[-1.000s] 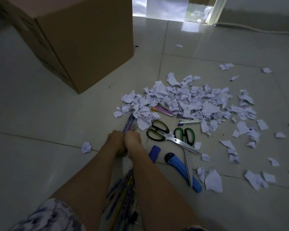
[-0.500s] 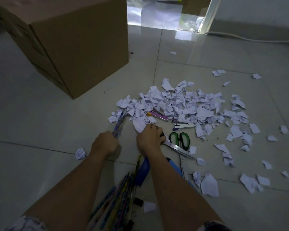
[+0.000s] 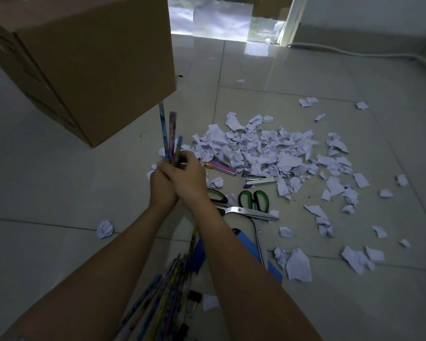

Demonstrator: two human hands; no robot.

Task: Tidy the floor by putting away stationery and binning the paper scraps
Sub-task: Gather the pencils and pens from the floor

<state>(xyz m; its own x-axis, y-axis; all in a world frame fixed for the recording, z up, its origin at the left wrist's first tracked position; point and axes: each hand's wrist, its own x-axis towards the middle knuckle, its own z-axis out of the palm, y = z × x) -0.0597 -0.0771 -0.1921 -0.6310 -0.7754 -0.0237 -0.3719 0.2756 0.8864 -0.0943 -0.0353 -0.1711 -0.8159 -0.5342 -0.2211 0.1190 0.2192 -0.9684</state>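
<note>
My left hand [image 3: 161,185] and my right hand [image 3: 188,177] are pressed together above the floor, both gripping a small bundle of patterned pencils [image 3: 169,136] that points up and away. A big heap of torn white paper scraps [image 3: 263,148] lies to the right. Green-handled scissors [image 3: 253,200], black-handled scissors [image 3: 217,195], a small stapler [image 3: 258,180], a pink and yellow cutter [image 3: 221,167] and a blue utility knife [image 3: 252,252] lie between the heap and my arms. More pencils [image 3: 167,291] lie on the floor under my forearms.
A large brown cardboard box [image 3: 96,70] stands at the far left, close behind the raised pencils. Loose scraps are scattered to the right [image 3: 359,259] and one crumpled scrap [image 3: 105,228] lies left of my arm. A black binder clip [image 3: 194,296] sits near the pencils.
My hands were apart on the floor, left on pencils and right by the black scissors. Now they have joined and lifted the pencil bundle upright.
</note>
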